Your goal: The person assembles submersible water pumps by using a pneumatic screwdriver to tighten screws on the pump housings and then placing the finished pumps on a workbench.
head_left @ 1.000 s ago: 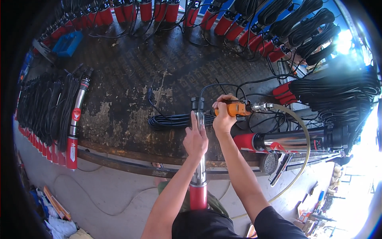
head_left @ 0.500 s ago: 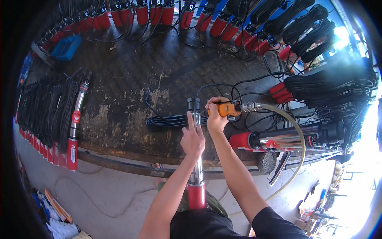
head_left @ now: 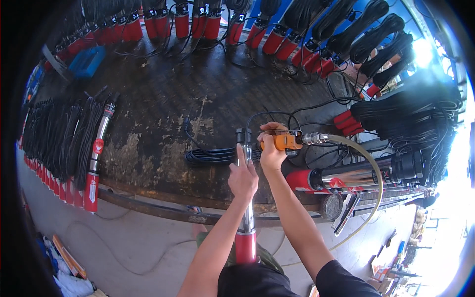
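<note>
A long submersible pump (head_left: 247, 215), with a steel body, a black top and a red lower end, reaches over the table's front edge toward me. My left hand (head_left: 243, 178) grips its upper body, the index finger stretched along the metal. Just right of the pump's top, my right hand (head_left: 273, 151) is wrapped round an orange air tool (head_left: 286, 142). A metal coupling (head_left: 315, 138) joins the tool to a pale hose (head_left: 368, 158). My fingers partly hide the tool, so its contact with the pump cannot be made out. Behind the pump lies a coiled black cable (head_left: 210, 156).
The dark, worn table (head_left: 163, 99) spreads ahead. Red-ended pumps with bundled cables line its far side (head_left: 213, 28) and left side (head_left: 90, 190). More steel pumps (head_left: 361, 175) lie at the right, near a round grey piece (head_left: 330, 209). A blue tray (head_left: 86, 62) sits far left.
The whole view has shifted slightly, the scene now sitting a little lower and further right. Both hands keep their grips on the pump and the air tool.
</note>
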Demonstrator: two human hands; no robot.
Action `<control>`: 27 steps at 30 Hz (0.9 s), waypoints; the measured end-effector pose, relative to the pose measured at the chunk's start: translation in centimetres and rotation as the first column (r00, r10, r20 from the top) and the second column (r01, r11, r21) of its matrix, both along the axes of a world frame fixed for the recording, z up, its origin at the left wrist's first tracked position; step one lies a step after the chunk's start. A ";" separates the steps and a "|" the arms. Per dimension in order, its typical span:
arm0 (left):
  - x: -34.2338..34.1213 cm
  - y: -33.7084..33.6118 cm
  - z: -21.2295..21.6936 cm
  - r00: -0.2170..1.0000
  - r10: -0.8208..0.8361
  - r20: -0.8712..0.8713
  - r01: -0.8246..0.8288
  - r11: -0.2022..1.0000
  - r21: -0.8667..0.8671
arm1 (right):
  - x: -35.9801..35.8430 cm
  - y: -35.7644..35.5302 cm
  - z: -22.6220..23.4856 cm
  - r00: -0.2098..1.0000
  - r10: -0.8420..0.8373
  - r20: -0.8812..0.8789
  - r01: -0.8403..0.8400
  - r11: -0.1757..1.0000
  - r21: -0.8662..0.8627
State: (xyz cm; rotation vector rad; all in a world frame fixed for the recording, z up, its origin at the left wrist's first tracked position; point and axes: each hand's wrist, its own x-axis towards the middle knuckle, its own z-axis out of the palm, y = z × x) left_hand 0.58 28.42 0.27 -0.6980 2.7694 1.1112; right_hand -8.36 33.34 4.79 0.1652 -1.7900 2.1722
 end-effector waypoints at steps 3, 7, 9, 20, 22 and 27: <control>-0.2 0.1 0.3 1.000 0.010 0.002 -0.010 0.999 -0.034 | 0.1 -0.6 0.3 0.999 0.051 0.011 -0.051 0.999 0.017; -0.1 0.3 0.3 1.000 0.003 0.020 -0.002 0.999 -0.041 | 0.0 -0.9 0.1 0.998 0.053 0.039 -0.056 0.995 0.078; -0.1 0.3 0.4 1.000 0.006 0.018 -0.005 0.999 -0.046 | 0.1 -1.0 0.3 0.997 0.052 0.058 -0.056 0.995 0.080; 0.1 0.5 0.2 0.995 0.041 -0.090 -0.049 0.995 -0.084 | -0.2 -1.6 0.6 0.996 0.085 0.014 -0.086 0.982 0.166; 0.0 0.6 0.8 0.993 0.084 -0.087 -0.090 0.993 -0.070 | -0.6 -1.4 0.0 0.993 0.120 -0.011 -0.115 0.970 0.214; 0.2 1.3 0.0 0.988 0.100 -0.118 -0.113 0.988 -0.104 | -0.3 -1.3 -0.5 0.977 0.206 -0.062 -0.185 0.953 0.239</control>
